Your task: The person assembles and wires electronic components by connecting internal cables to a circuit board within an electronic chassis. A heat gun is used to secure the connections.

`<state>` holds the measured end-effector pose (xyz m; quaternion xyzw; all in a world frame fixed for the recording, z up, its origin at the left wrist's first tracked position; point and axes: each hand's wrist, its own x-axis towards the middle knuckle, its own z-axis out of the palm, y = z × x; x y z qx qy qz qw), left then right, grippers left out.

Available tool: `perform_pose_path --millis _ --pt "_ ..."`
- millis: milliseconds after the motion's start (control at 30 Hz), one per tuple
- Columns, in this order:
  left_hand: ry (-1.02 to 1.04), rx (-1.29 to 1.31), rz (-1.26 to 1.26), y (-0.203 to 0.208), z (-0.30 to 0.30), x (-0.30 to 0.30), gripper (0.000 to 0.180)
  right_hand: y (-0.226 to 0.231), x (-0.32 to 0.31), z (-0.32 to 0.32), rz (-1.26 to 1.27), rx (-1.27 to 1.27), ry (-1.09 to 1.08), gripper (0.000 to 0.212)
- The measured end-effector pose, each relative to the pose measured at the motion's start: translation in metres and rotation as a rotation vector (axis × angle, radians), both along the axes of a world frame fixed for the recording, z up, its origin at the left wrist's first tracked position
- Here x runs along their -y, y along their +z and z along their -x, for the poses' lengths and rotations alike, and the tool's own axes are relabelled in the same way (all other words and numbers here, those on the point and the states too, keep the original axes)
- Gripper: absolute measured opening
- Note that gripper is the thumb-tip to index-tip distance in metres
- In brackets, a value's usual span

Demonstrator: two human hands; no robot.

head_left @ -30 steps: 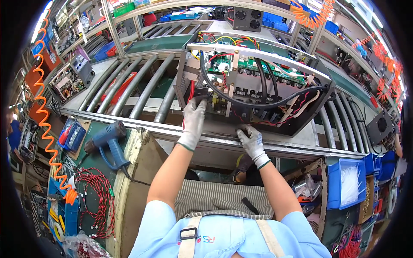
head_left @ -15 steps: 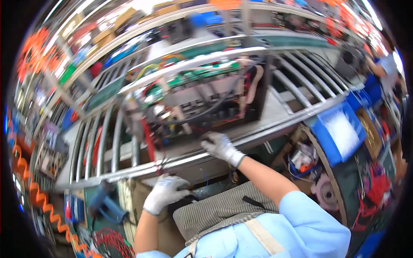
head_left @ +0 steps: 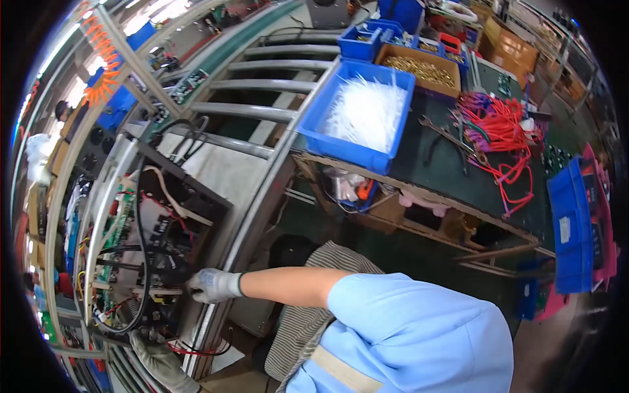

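Down at the near left, the open electrical chassis [head_left: 157,242] sits on the roller conveyor [head_left: 262,111], hard against its near rail. What has changed is mostly the view: a second ago the chassis filled the middle of the picture with both hands on its near edge. Now the head has swung to the right, so the chassis has slid to the left rim and the worktop [head_left: 445,170] has come into sight. Both hands have stayed with it all the same, so I judge the work on the unit is not let go, only looked away from.

The right hand [head_left: 213,285], gloved, reaches left across the body, its fingers curled against the chassis' right edge by a black cable [head_left: 141,216]. Whether it pinches anything I cannot tell. The left hand [head_left: 157,357] is low at the near corner among thin red wires [head_left: 190,347], half cut off, and its grip is equally unclear.

The chassis lies open side up, boards showing, its long axis running along the rail from near to far.

On the worktop stand a blue bin [head_left: 347,147] of white ties and, further right, a red wire bundle [head_left: 504,124].
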<state>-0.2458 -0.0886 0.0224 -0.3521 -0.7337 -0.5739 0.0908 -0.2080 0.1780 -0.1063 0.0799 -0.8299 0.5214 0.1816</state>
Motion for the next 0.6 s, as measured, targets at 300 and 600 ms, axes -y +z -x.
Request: perform_pose_path --millis 300,600 --pt "-0.282 0.112 -0.167 0.01 0.05 -0.009 0.043 0.017 -0.009 -0.013 -0.035 0.091 -0.023 0.035" --pt "-0.132 0.359 0.203 0.048 -0.084 -0.099 0.051 0.005 0.002 -0.012 -0.012 -0.109 0.042 0.035"
